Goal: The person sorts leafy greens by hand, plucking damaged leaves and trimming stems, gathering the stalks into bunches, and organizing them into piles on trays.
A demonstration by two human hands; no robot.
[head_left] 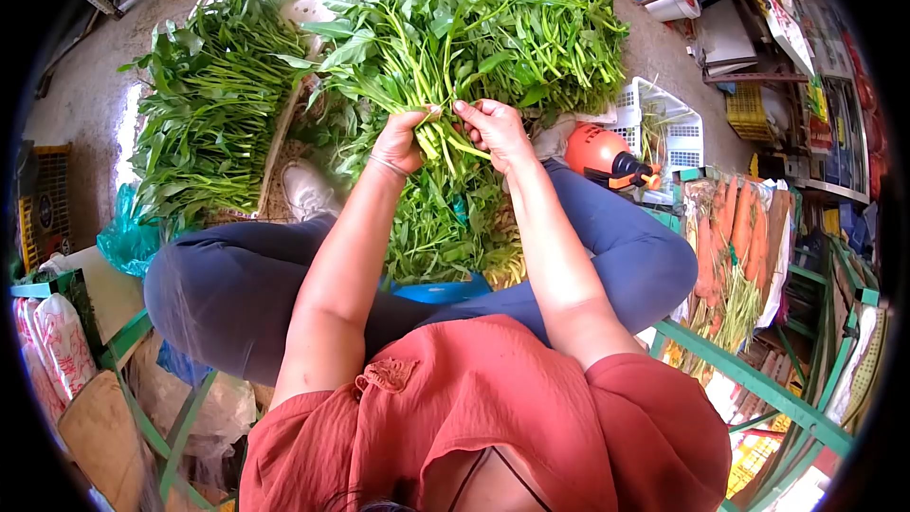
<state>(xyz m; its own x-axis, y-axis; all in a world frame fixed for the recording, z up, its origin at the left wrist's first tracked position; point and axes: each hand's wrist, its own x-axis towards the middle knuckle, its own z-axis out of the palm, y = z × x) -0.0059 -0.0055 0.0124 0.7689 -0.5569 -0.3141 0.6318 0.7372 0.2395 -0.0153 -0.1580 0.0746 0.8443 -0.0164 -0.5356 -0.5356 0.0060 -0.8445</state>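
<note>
My left hand (400,140) is closed around the stems of a bunch of water spinach (415,71), its leaves pointing away from me. Beside it, my right hand (495,133) pinches at the same bunch, with pale stem ends sticking out between the two hands. Whether a tie is wrapped round the stems I cannot make out. Beyond and right of the bunch lies a large heap of water spinach (559,47). Below my hands, more loose greens (441,232) lie between my legs above a blue basin (441,292).
Stacked greens (213,114) fill a white crate (313,2) at the left. An orange spray bottle (597,156) stands by my right knee, near a white basket (678,123). Carrots (739,232) lie at the right by a green metal frame (758,384). A teal bag (133,232) sits left.
</note>
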